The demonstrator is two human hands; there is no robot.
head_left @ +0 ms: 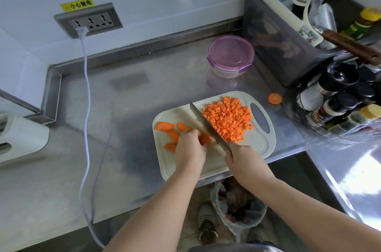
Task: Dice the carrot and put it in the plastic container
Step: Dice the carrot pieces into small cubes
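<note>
Right hand grips the handle of a steel-bladed kitchen knife, whose blade lies angled across a white plastic cutting board. Left hand, fingers curled, holds down flat orange carrot slices just left of the blade. A heap of small orange carrot cubes lies to the blade's right. The round clear plastic container with purple lid, closed, stands on the stainless-steel counter beyond the board.

On the cutting board, diced carrot lies at 2 o'clock, carrot slices at 9 o'clock, the knife between them. The plastic container stands behind at 12 o'clock.
</note>
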